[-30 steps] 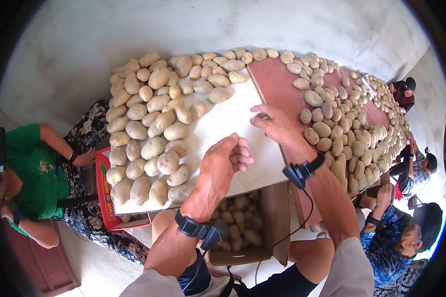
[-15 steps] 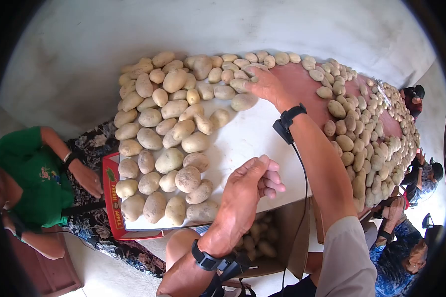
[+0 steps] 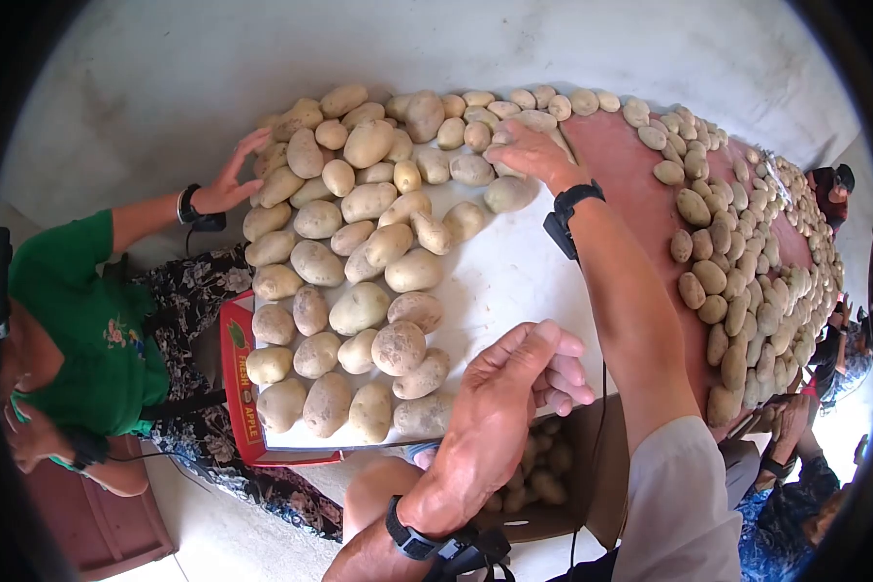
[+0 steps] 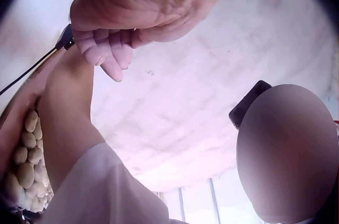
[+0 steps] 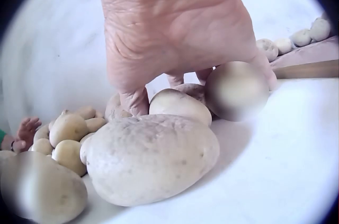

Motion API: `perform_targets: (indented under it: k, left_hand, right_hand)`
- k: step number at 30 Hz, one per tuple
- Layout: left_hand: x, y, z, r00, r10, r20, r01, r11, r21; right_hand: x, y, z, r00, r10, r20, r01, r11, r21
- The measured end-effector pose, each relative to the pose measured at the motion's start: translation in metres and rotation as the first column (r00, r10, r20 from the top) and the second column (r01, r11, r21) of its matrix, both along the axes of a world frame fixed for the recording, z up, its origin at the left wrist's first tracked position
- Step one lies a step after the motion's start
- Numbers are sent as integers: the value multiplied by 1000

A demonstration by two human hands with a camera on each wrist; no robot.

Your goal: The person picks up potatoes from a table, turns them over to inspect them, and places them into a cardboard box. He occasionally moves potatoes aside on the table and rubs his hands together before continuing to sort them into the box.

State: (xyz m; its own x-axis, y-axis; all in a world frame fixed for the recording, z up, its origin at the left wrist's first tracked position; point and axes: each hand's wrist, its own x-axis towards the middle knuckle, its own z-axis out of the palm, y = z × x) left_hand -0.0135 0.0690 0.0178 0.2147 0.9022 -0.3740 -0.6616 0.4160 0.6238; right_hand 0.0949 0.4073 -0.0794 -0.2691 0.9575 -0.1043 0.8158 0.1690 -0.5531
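My right hand (image 3: 533,155) reaches down onto potatoes (image 3: 507,194) at the far side of the white board (image 3: 533,262). In the right wrist view its thumb and spread fingers reach down among potatoes (image 5: 180,106); the fingertips are hidden behind them, so I cannot tell whether they grip one. A large potato (image 5: 151,160) lies on the board in front of that hand. My left hand (image 3: 514,398) hovers over the board's near edge, fingers loosely curled, holding nothing. The left wrist view shows the same left hand (image 4: 143,17) against the pale wall.
Potatoes cover the board's left part, and many more (image 3: 737,301) spread over the reddish surface (image 3: 616,184) at right. Below the near edge stands a cardboard box (image 3: 601,485) holding potatoes. A red carton (image 3: 238,388) and a person in green (image 3: 87,310) are at left; others sit at right.
My right hand has gone from above the board's middle to the far potatoes. My left hand stays near the front edge. The person in green has raised a hand to the potatoes at left.
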Motion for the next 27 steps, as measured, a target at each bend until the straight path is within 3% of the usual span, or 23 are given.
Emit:
perform_targets:
  k: [8,14,16,18,21,22,23,24,26,27]
  left_hand:
    - [-16,14,-7,993,110,-43,-109,994,15]
    - [-15,28,-22,926,289,-242,-290,956,32]
    - [-15,30,-30,919,257,-298,-252,966,58]
    - [-10,34,-31,835,234,-498,-257,966,23]
    - [1,40,-39,815,132,-564,-168,986,-12]
    - [6,43,-43,779,62,-623,-118,992,-48]
    - [5,51,-63,674,-10,-739,4,1000,-10]
    - [12,51,-68,673,-15,-739,12,1000,-10]
    - [26,48,-77,286,59,-956,159,981,108]
    - [31,45,-77,249,94,-964,161,977,137]
  right_hand:
    - [0,-53,-5,980,-17,197,-13,989,149]
    - [-1,-101,0,978,-24,206,-6,990,141]
    - [2,-114,-1,979,34,203,-63,988,141]
    - [5,-131,-2,982,43,185,-74,984,161]
    - [13,-159,-7,981,53,186,-94,970,222]
    - [17,-170,-5,981,43,187,-86,971,225]
    - [20,-181,-2,982,49,182,-88,973,214]
    - [25,-191,-2,983,56,176,-92,975,202]
    - [37,-209,-2,989,23,144,-57,970,235]
    - [41,-218,4,991,-13,133,-18,974,226]
